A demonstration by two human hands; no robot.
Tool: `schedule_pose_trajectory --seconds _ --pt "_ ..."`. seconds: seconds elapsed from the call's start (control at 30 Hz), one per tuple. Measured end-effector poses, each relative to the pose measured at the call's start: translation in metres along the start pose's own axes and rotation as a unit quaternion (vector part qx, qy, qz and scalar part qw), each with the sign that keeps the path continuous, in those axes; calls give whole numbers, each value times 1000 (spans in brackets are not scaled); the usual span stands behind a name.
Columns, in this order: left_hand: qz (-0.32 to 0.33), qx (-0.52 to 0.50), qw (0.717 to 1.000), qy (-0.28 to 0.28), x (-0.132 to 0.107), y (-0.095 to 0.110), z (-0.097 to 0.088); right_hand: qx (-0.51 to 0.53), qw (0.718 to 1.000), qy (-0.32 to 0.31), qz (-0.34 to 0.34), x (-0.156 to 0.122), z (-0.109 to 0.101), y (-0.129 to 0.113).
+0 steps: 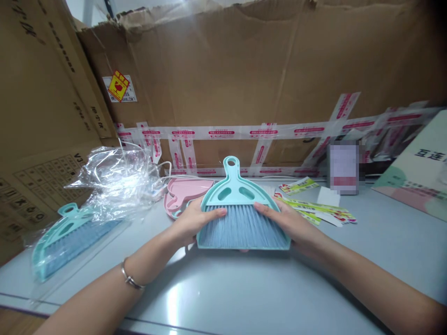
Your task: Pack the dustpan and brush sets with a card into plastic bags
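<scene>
Between my two hands, above the table, is a mint-green hand broom and dustpan set [240, 223], its handle with the round hole pointing away from me. The broom's blue bristles lie inside the matching dustpan. My left hand [199, 218] grips the left side, thumb over the bristles. On the right side my right hand [282, 216] holds it the same way, thumb on the bristles' upper edge. The other fingers of both hands are hidden behind the dustpan. Just behind my left hand lies a pink dustpan-shaped piece [186, 191].
Another mint-green broom set [66, 237] lies in clear plastic at left, beside crumpled plastic bags [118, 177]. Green-and-yellow printed strips [314, 209] lie at right, near a phone-like device [344, 167] and a printed box [419, 172]. A large taped carton [223, 83] stands behind.
</scene>
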State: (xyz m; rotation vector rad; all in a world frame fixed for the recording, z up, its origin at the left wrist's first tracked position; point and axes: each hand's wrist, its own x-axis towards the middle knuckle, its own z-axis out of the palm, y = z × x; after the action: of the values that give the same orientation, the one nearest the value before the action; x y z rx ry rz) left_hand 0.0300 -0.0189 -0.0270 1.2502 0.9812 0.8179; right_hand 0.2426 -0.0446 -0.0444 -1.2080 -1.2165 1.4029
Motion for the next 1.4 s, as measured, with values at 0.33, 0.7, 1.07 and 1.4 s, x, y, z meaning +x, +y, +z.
schedule_pose_trajectory --seconds 0.33,0.7,1.07,1.4 --pt "3 -1 999 34 -1 0 4 -58 996 58 -33 0 0 -2" --pt "-10 34 999 -19 -12 -2 14 -69 993 -43 -86 37 -12 -53" --pt "-10 58 998 -26 -5 -6 8 -27 997 -45 -64 55 8 -52" --pt "19 -5 999 30 0 -1 0 -100 991 -89 -21 20 -8 -29"
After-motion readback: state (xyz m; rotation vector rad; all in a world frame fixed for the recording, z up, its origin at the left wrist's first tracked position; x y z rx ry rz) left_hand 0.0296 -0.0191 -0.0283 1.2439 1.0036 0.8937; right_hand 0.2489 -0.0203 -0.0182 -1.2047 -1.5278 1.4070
